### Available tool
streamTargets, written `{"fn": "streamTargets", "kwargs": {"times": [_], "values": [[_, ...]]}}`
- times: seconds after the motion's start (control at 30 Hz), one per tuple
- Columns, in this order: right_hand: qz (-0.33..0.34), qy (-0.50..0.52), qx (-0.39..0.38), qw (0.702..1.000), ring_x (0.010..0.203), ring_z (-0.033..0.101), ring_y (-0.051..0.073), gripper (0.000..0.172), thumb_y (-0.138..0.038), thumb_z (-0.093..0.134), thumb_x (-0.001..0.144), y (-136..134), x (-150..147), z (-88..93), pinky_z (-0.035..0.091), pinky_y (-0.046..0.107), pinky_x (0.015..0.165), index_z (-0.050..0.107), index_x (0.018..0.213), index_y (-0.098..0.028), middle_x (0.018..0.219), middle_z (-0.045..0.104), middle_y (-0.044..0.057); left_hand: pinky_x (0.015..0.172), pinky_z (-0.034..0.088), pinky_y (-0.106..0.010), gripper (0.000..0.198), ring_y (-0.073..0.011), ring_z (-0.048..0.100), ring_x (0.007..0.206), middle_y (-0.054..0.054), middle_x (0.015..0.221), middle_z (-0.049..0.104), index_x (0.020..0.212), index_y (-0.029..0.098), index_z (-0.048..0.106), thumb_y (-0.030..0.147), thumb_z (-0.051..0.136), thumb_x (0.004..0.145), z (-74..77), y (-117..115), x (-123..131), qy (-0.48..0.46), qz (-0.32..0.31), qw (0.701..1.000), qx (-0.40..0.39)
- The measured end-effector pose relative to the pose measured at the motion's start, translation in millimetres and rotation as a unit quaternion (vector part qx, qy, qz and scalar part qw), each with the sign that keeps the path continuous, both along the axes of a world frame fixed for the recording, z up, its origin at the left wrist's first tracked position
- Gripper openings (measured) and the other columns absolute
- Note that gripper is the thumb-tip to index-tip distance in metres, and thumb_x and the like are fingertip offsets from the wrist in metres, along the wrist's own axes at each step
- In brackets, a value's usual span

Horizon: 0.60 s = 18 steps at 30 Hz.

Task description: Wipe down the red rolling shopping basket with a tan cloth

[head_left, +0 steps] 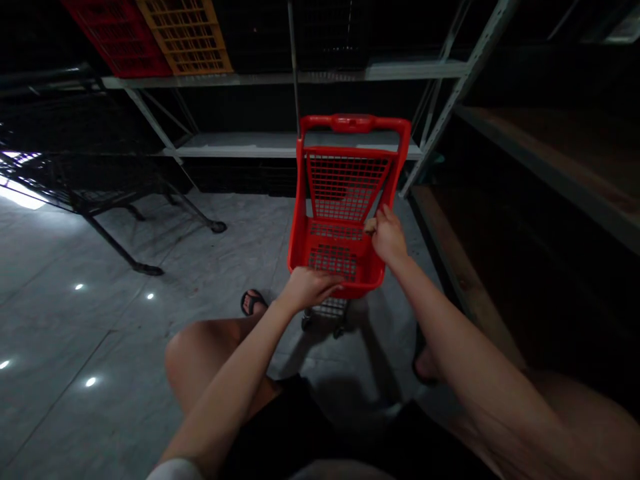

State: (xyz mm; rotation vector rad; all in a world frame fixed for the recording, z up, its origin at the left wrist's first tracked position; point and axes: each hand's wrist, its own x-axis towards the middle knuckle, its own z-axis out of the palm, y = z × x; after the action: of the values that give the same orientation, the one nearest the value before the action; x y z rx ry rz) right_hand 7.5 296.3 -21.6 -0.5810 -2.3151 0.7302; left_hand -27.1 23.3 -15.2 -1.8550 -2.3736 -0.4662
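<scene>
A small red plastic shopping cart [345, 200] stands on the tiled floor right in front of my knees, its handle [354, 123] on the far side. My left hand [310, 287] is closed over the near rim of the cart's basket. My right hand [386, 235] grips the right rim of the basket, fingers curled, and a small tan thing [370, 227] shows at its fingertips; I cannot make out what it is. The cart's little wheels [306, 324] show under my left hand.
Metal shelving [280, 77] runs along the back, carrying a red crate [117, 33] and an orange crate [187, 33]. Wooden shelves [550, 153] line the right side. A dark wire cart [85, 180] stands at the left on the grey tiled floor [75, 333].
</scene>
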Motion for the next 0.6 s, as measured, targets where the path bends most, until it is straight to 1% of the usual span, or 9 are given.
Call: {"fn": "streamTargets", "kwargs": {"times": [0.1,0.2,0.27,0.33,0.37,0.43,0.5,0.53,0.6], "values": [[-0.005,-0.042,0.019,0.999,0.149,0.048,0.031,0.057,-0.004,0.043,0.081,-34.2,47.5,-11.9,0.036,0.057,0.126,0.066,0.134,-0.004,0.147,0.063,0.023,0.061,0.041,-0.024,0.032,-0.0171,0.077,0.087,-0.003,0.1,0.084,0.123,0.032,0.078,0.045,0.055,0.105,0.9,15.8,-7.4,-0.005,0.009,0.999,-0.032],[-0.019,-0.052,0.004,0.998,0.151,0.045,0.033,0.061,-0.005,0.043,0.084,-73.7,91.6,-24.0,0.036,0.059,0.126,0.06,0.142,-0.005,0.154,0.056,0.024,0.061,0.038,-0.024,0.034,-0.018,0.076,0.088,-0.003,0.106,0.084,0.125,0.035,0.078,0.052,0.057,0.104,2.0,33.6,-9.4,-0.012,0.016,0.999,-0.047],[-0.043,-0.052,-0.013,0.998,0.155,0.038,0.034,0.066,-0.006,0.043,0.085,-94.5,112.8,-28.9,0.035,0.059,0.127,0.052,0.151,-0.003,0.159,0.05,0.025,0.061,0.037,-0.025,0.035,-0.0193,0.076,0.09,-0.003,0.11,0.083,0.125,0.039,0.077,0.056,0.056,0.103,2.2,45.8,-5.8,-0.016,0.026,0.998,-0.053],[-0.069,-0.052,-0.025,0.996,0.16,0.03,0.035,0.069,-0.008,0.045,0.086,-102.3,124.1,-29.9,0.032,0.059,0.129,0.046,0.156,-0.003,0.162,0.047,0.024,0.062,0.037,-0.026,0.036,-0.0203,0.076,0.092,-0.002,0.112,0.083,0.125,0.04,0.077,0.058,0.055,0.103,1.7,57.3,2.3,-0.019,0.029,0.998,-0.048],[-0.079,-0.054,-0.026,0.995,0.161,0.026,0.034,0.069,-0.009,0.046,0.087,-99.6,125.9,-28.9,0.031,0.06,0.13,0.045,0.156,-0.005,0.162,0.047,0.023,0.063,0.037,-0.026,0.037,-0.0204,0.076,0.092,-0.002,0.112,0.083,0.126,0.04,0.077,0.058,0.054,0.104,1.0,62.6,7.7,-0.02,0.026,0.999,-0.041],[-0.096,-0.062,-0.012,0.993,0.164,0.02,0.034,0.066,-0.01,0.047,0.09,-81.0,123.5,-25.0,0.028,0.064,0.13,0.047,0.156,-0.008,0.163,0.047,0.021,0.065,0.039,-0.027,0.038,-0.0206,0.075,0.092,-0.003,0.111,0.083,0.127,0.037,0.077,0.056,0.052,0.105,-1.1,71.9,20.1,-0.02,0.017,0.999,-0.026],[-0.115,-0.075,0.015,0.99,0.164,0.018,0.033,0.063,-0.011,0.046,0.092,-48.6,116.5,-19.1,0.027,0.065,0.129,0.049,0.154,-0.01,0.166,0.044,0.018,0.066,0.04,-0.028,0.04,-0.0212,0.075,0.089,-0.006,0.106,0.084,0.129,0.034,0.076,0.053,0.051,0.106,-4.6,80.2,32.8,-0.014,0.003,1.0,-0.016],[-0.127,-0.085,0.027,0.988,0.164,0.019,0.033,0.063,-0.01,0.045,0.092,-29.7,112.5,-15.6,0.028,0.064,0.129,0.049,0.154,-0.009,0.168,0.041,0.019,0.066,0.041,-0.029,0.04,-0.0216,0.075,0.088,-0.007,0.103,0.084,0.13,0.033,0.076,0.053,0.049,0.107,-6.9,84.5,38.5,-0.008,-0.008,1.0,-0.011],[-0.149,-0.11,0.049,0.981,0.163,0.021,0.033,0.063,-0.008,0.041,0.093,8.6,105.1,-8.2,0.028,0.058,0.129,0.045,0.155,-0.002,0.17,0.033,0.023,0.067,0.042,-0.03,0.042,-0.0226,0.075,0.086,-0.008,0.098,0.083,0.132,0.032,0.075,0.051,0.046,0.108,-12.4,94.4,48.2,0.004,-0.026,1.0,0.005]]}}
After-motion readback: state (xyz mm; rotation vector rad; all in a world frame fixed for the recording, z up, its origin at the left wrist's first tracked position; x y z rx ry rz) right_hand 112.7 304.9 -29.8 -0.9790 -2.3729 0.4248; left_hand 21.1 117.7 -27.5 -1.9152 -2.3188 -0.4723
